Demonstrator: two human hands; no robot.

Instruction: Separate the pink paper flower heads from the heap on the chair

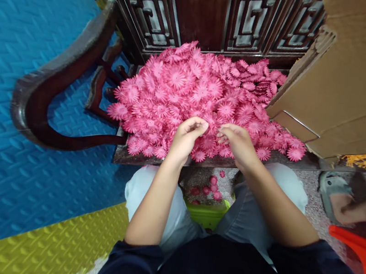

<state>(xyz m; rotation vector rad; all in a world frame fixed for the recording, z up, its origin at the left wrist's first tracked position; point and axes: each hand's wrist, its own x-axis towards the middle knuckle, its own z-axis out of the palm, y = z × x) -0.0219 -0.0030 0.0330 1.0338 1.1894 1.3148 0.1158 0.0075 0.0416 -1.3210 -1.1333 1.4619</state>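
A large heap of pink artificial flower heads [176,78] with thin pointed petals covers a dark wooden seat [318,162]. Over the front of this heap, my left hand [186,137] is closed, thumb and forefinger pinched together. Just to its right, my right hand [237,144] is also closed, its fingers curled in and pointing towards the left one. A small gap separates the two hands. Pink petals lie behind both sets of fingertips, so whatever is pinched there cannot be made out.
A brown cardboard box [358,86] stands at the right of the heap. The curved wooden armrest [25,98] is on the left. Between my knees is a lime-green basin [207,212], with several fallen flowers [213,188] beyond it. Another person's foot in a sandal [333,195] shows at right.
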